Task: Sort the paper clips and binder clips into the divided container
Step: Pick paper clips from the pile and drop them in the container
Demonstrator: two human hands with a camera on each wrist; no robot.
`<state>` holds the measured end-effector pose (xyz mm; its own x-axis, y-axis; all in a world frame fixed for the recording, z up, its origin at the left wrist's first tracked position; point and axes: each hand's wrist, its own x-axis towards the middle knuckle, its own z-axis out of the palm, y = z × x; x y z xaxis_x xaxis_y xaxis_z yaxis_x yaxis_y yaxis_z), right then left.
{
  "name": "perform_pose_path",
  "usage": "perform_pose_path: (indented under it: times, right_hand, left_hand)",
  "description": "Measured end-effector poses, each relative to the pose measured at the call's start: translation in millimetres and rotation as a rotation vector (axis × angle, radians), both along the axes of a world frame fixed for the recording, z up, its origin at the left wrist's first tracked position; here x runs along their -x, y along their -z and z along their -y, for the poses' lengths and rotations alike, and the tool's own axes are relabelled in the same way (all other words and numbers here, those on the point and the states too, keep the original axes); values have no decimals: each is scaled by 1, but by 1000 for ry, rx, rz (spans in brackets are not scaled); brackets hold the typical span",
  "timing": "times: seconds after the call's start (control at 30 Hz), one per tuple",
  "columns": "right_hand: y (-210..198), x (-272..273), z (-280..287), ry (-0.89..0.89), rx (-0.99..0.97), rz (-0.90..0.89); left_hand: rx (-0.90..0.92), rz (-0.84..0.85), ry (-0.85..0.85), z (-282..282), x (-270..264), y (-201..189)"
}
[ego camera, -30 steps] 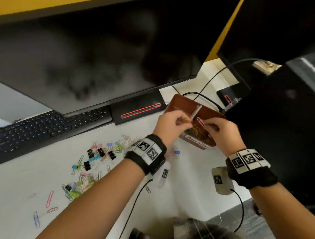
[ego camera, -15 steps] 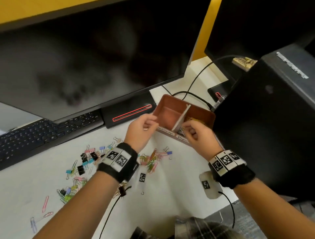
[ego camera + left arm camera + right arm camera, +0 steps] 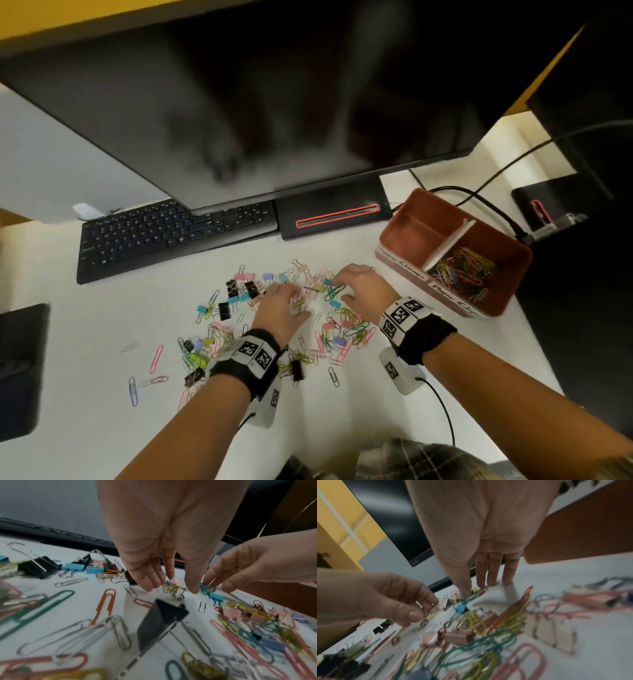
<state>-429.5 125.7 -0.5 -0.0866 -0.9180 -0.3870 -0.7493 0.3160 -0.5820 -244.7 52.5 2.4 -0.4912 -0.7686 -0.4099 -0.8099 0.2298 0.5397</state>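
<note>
Right now I'm working from the bottom of the head view upward. Nearest me, by my left wrist, a black binder clip (image 3: 161,620) is standing on the white worktop (image 3: 102,342) among loose paper clips. I'm leaving it there, since I judge this pass to be paper clips only.

Just past it, my left hand (image 3: 284,308) is coming down on a small knot of yellow paper clips (image 3: 171,587), with thumb and fingers (image 3: 147,584) curling in to pinch them. A silvery clip is lying tangled in that knot, so I'm aiming to close on the yellow wire alone and lift slowly.

Beside it, towards the middle of the frame, my right hand (image 3: 363,291) is pinching a bunch of green paper clips (image 3: 207,589) between thumb and forefinger, while the other fingers are standing straight with their tips on the worktop. A blue binder clip (image 3: 216,597) is touching that bunch, and its wire handles look hooked into it. I'm planning to shake it loose before carrying anything, or it will be landing in the wrong side.

Further off, at the right of the frame, the divided container (image 3: 507,274) is sitting near my right hand. Its right compartment is holding a heap of coloured clips (image 3: 462,270); the compartment left of the white divider (image 3: 448,245) looks bare. Both pinches should be going to the right side.

Beyond, the keyboard (image 3: 171,236) and monitor (image 3: 274,102) are filling the top.
</note>
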Motion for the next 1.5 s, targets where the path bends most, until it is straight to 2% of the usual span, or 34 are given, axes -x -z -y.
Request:
perform_pose_path:
  times: [0.1,0.3,0.4,0.57,0.7,0.9,1.0,1.17,1.33,1.5]
  right_hand:
    - [10,-10,14,51,1,-6]
    - [15,-16,13,189,-47,102]
    - [13,-11,5,169,-112,134]
    - [-1,3,6,209,19,151]
    - [-5,1,39,151,119,101]
    - [6,-9,62,2,-27,39]
    - [9,-4,55,-24,-57,-36]
    - [8,4,35,132,-71,-26]
    - [2,12,15,256,9,-5]
    - [6,4,3,134,-21,41]
  left_hand:
    - [25,45,21,3,4,8]
    - [-1,18,-3,11,3,9]
    - [-46,-10,-9,13,-2,7]
    - [-52,-42,38,14,-10,1]
    - [-18,-58,44,16,-14,-7]
    - [47,-67,34,21,-17,-11]
    - [57,-52,79,26,-11,-9]
    - [4,-12,245,32,7,-2]
    - [35,60,352,40,19,3]
    - [46,192,392,49,27,11]
